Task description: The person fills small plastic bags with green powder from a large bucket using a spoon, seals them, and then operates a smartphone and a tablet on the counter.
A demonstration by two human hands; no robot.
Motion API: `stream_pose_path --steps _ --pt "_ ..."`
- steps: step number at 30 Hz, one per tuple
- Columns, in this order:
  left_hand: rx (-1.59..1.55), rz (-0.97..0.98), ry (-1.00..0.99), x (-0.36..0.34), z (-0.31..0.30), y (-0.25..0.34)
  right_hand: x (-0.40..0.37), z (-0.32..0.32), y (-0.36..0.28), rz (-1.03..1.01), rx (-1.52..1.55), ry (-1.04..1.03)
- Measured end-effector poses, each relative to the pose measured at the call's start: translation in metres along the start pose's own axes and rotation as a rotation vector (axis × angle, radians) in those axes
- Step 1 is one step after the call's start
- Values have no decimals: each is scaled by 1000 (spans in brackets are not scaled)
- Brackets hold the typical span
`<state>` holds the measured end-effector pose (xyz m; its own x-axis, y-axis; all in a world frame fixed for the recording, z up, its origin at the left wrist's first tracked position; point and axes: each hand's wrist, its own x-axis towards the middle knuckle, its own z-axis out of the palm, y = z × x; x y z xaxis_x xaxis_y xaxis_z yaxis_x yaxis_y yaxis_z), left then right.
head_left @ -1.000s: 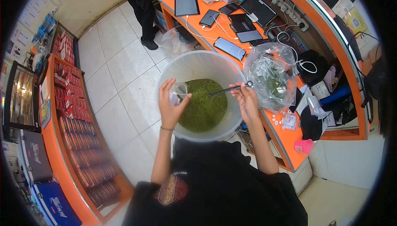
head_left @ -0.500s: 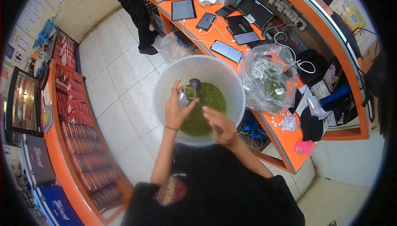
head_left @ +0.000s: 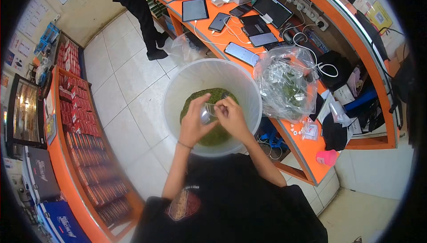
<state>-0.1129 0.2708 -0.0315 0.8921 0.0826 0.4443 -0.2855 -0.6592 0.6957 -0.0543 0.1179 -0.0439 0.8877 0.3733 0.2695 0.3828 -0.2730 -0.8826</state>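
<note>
My left hand [head_left: 194, 122] holds a small clear plastic pouch [head_left: 206, 115] between thumb and fingers, above a large translucent tub [head_left: 178, 80]. Finely chopped dry green flakes [head_left: 214, 137] cover the tub's bottom. My right hand [head_left: 232, 117] is closed, its fingertips pinched at the pouch's right edge. Just beyond those fingers shows the dark bowl of a spoon [head_left: 224, 95]; its handle is hidden by my right hand.
On the orange counter [head_left: 307, 160] to the right are a big clear bag of green flakes [head_left: 288, 83], a phone [head_left: 241, 54], a tablet [head_left: 195, 10], cables and a pink cup [head_left: 327, 158]. Another person's dark-clothed legs [head_left: 140, 16] stand at the upper left.
My right hand has moved up and left to the pouch, and the spoon's bowl has shifted right, away from the pouch. The left hand stays in nearly the same place with the pouch.
</note>
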Motion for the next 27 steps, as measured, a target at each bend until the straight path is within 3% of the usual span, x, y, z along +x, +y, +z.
stream_pose_path --steps 1,3,5,7,9,12,15,19,21,22,25,27 --pt "29 6 -121 2 -1 -2 1 -2 3 -6 1 5" --pt "-43 20 -67 -5 3 -19 4 -10 8 -56 17 -146" --pt "-324 -344 -172 -17 2 -34 3 -20 12 20 88 -203" --pt "-385 -410 -152 -13 -2 -19 1 -23 14 93 150 -258" --pt "-539 -486 -64 -13 0 -21 -6 -18 14 91 452 -213" --pt "-623 -549 14 -11 5 -16 -9 -21 14 100 242 -170" --pt "-596 -543 -13 -13 10 -21 -11 -20 10 13 187 -91" --pt "-584 -636 -5 -12 11 -14 -17 -13 20 71 281 -60" --pt "-652 -621 117 -11 14 -12 -21 -14 15 291 545 -75" --pt "-651 -622 118 -11 15 -11 -21 -13 15 292 546 -76" --pt "-654 -620 123 -12 19 -12 -22 -13 12 228 569 -9" --pt "-645 -548 154 -12 22 -15 -19 -18 7 103 320 -26"
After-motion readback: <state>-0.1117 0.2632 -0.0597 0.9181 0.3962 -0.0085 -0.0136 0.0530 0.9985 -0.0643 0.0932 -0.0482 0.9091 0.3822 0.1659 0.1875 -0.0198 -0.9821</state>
